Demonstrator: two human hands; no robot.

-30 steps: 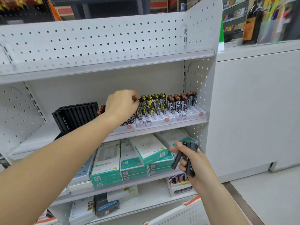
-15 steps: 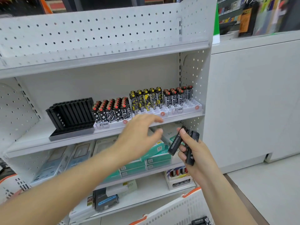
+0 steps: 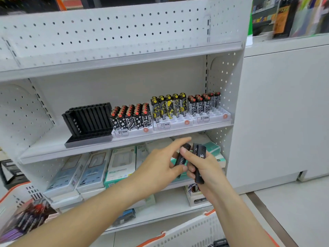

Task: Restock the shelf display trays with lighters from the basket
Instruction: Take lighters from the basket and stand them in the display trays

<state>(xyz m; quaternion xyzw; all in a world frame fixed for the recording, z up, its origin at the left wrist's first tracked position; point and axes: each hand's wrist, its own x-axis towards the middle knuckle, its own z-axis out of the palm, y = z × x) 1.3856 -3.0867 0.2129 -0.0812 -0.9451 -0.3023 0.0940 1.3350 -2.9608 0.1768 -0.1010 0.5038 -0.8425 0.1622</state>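
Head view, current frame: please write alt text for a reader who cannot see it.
A person's left hand takes a black lighter from a few more black lighters gripped in the right hand, before a white shelf with three lighter trays and an empty black tray.

Middle shelf [image 3: 89, 148]: four trays are set in a row along it.
Far left: the slotted tray [image 3: 88, 122], just beside the second tray [image 3: 132, 132].
Second, third and fourth trays: lighters [image 3: 130, 116] are stood upright in each.
Fourth tray [image 3: 216, 117]: placed against the right side panel.
Shelf below: boxes [image 3: 121, 163] are laid side by side.
Hands: the left hand [image 3: 160, 168] and right hand [image 3: 204, 166] are met in front of the boxes, below the middle shelf.
Basket [image 3: 192, 232]: placed beneath the arms.
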